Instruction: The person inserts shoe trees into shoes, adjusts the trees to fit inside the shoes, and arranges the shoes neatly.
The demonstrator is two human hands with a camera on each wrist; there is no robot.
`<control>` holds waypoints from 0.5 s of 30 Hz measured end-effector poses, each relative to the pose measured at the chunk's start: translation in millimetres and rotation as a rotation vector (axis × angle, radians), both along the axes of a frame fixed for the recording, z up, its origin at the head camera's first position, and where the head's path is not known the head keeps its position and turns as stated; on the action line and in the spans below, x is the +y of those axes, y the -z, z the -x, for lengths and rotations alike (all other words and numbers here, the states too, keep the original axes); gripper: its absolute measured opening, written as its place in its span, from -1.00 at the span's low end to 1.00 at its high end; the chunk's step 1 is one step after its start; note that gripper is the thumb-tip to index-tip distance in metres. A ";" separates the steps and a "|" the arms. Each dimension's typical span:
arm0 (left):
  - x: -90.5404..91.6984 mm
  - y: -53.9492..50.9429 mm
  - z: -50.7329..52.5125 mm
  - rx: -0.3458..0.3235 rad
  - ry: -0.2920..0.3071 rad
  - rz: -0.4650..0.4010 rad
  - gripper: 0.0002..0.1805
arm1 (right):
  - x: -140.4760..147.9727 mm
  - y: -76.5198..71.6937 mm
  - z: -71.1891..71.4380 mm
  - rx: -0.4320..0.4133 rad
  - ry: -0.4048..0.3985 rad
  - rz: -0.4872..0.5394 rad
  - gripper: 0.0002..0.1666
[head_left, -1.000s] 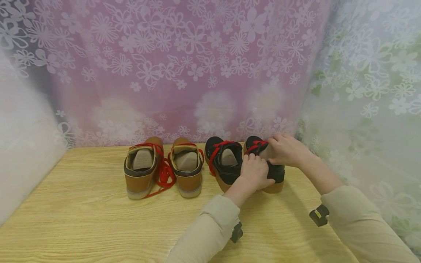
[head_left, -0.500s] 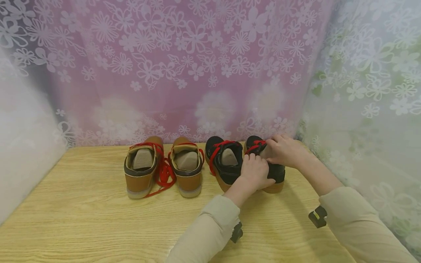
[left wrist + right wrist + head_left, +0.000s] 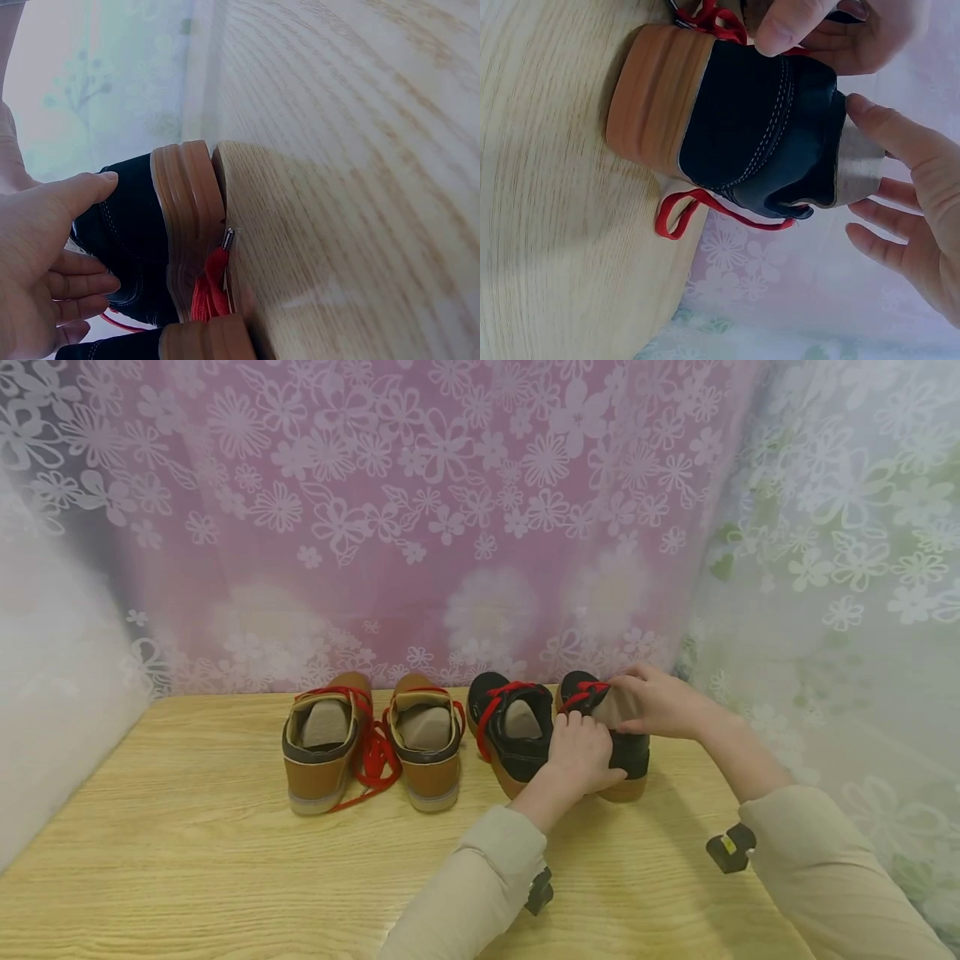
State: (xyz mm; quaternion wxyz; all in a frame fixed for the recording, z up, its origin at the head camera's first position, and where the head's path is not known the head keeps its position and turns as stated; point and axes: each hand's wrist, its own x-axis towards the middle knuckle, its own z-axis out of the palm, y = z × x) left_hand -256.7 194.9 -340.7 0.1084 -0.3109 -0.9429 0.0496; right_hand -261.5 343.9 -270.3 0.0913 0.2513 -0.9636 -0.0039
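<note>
The right-hand black shoe (image 3: pixel 630 758), with a brown sole and red laces, stands on the table, heel toward me. My left hand (image 3: pixel 581 756) holds it, thumb against the heel and fingers along its inner side. From this shoe's opening sticks a beige shoe insert (image 3: pixel 857 165). My right hand (image 3: pixel 663 697) holds the insert between thumb and fingers, just above the collar in the right wrist view. How deep it reaches inside is hidden. Left of it stands the other black shoe (image 3: pixel 525 756), holding a similar insert (image 3: pixel 521 718).
Two brown shoes (image 3: pixel 318 775) with beige inserts stand to the left. A loose bundle of red laces (image 3: pixel 377 760) lies between them. A pink floral curtain (image 3: pixel 420 543) hangs close behind the toes, and a pale one (image 3: pixel 840 635) borders the wooden table (image 3: pixel 225 877) on the right.
My right hand has shifted slightly right, and more of the beige insert shows beneath its fingers. My left hand and all the shoes have stayed in place.
</note>
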 end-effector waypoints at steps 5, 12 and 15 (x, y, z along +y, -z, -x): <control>0.0 -0.5 -0.6 -0.001 0.002 0.006 -0.28 | 1.2 -2.0 1.1 0.000 0.012 -0.012 -0.31; 0.3 -1.5 -0.7 -0.008 0.006 0.009 -0.30 | 1.4 -7.0 4.5 -0.025 0.028 -0.067 -0.31; 0.3 -1.6 -0.4 -0.006 0.007 0.009 -0.30 | 1.6 -8.5 6.0 -0.014 0.015 -0.094 -0.34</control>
